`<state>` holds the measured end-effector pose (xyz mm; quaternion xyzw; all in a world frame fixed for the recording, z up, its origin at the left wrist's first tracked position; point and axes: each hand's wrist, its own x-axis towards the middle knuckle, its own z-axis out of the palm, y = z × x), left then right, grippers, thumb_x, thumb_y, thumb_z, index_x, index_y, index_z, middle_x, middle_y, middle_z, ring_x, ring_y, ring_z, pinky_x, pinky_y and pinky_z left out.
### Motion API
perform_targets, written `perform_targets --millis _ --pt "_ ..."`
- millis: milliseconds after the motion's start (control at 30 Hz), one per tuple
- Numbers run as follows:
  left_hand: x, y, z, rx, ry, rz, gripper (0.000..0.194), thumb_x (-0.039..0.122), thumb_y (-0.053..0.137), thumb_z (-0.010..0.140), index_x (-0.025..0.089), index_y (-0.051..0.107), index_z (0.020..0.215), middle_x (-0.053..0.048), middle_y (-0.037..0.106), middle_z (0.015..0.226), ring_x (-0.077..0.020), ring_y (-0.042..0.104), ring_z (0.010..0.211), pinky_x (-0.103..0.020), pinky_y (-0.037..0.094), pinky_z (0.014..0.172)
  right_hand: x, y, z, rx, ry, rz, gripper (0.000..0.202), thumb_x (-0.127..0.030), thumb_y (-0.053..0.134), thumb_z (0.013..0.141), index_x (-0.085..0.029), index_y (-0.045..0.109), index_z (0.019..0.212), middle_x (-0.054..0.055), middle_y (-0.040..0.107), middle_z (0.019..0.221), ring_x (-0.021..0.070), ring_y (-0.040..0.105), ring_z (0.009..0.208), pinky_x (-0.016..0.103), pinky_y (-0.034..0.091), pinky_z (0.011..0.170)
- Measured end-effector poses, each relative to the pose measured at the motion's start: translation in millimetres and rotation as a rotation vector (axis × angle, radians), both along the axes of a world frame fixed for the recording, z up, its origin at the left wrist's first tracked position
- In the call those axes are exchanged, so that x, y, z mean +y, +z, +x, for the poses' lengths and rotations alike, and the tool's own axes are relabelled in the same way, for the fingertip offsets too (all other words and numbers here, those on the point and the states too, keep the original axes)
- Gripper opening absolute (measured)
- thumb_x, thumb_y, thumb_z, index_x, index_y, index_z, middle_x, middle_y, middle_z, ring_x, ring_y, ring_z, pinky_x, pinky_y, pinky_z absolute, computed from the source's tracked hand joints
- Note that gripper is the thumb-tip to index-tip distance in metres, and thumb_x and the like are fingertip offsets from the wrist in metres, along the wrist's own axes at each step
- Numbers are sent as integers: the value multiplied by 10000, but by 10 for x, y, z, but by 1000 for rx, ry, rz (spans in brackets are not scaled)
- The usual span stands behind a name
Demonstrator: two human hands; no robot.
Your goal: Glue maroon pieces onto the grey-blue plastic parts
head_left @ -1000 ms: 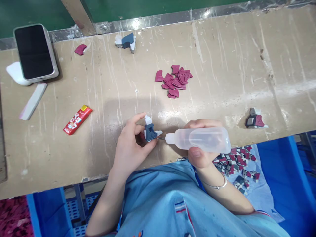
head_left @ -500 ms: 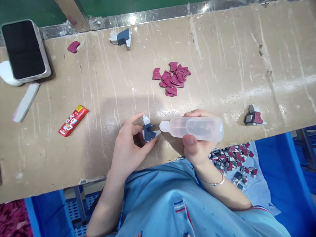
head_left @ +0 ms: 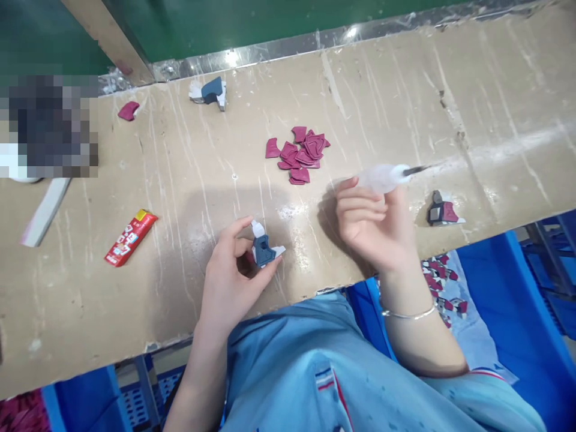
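Observation:
Between the thumb and fingers of my left hand [head_left: 236, 261] is a small blue-and-white plastic part [head_left: 264, 249], held just over the table near its front edge. My right hand [head_left: 371, 219] is wrapped round a translucent squeeze bottle [head_left: 380, 179], whose dark thin tip points right, away from the part. The bottle is slightly blurred. A loose pile of maroon pieces [head_left: 308, 150] lies on the table beyond my hands. To the right of my right hand sits an assembled part [head_left: 443, 211] with a maroon piece on it.
A red packet [head_left: 131, 238] lies on the left of the worktable [head_left: 180, 300]. Behind are a blue-and-white part [head_left: 211, 92] and a single maroon piece [head_left: 128, 111]. A pixelated object stands at far left, by a white strip [head_left: 47, 213]. Blue bins [head_left: 517, 318] sit below the front edge.
My right hand has moved right with the bottle and turned it, so its tip now points right, away from the part. My left hand still holds the part. The view has shifted slightly.

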<state>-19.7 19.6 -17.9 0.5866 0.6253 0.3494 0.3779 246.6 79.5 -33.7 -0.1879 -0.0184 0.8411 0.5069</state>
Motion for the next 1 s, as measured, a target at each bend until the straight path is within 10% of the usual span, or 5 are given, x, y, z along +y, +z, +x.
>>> perform_targets --millis 167,367,533,700,1000 --pt "10 16 -11 -13 -31 -36 582 290 855 843 287 606 1368 45 766 801 -196 737 746 -328 584 739 228 -124 600 562 -48 -165 121 -187 662 1019 -253 605 1101 -68 579 731 126 591 623 274 563 620" --pt "-18 -55 -35 8 -7 19 575 299 849 858 295 618 1385 42 768 813 -196 741 774 -338 590 784 40 128 -15 -579 -101 351 577 -763 799 830 -235 719 1049 -48 610 718 141 536 578 284 443 477" --pt "-18 -16 -33 -48 1 -43 587 324 842 854 275 608 1390 32 784 820 -205 755 781 -331 588 766 196 236 -438 -1337 -114 701 178 -374 735 977 -235 705 1085 20 726 932 163 661 739 319 565 683" --pt "-20 104 17 -79 60 -122 563 329 840 846 272 636 1368 20 801 867 -218 770 861 -342 589 823 501 130 -314 -2036 66 1174 286 -63 568 939 -191 742 1126 130 777 1155 284 699 1055 428 575 902" --pt "-6 2 -10 -75 8 -53 564 304 846 847 318 635 1369 57 788 820 -187 739 782 -318 564 786 229 316 -361 -1836 -214 1285 103 -152 685 1031 -223 755 1056 54 732 968 204 712 893 346 616 779"
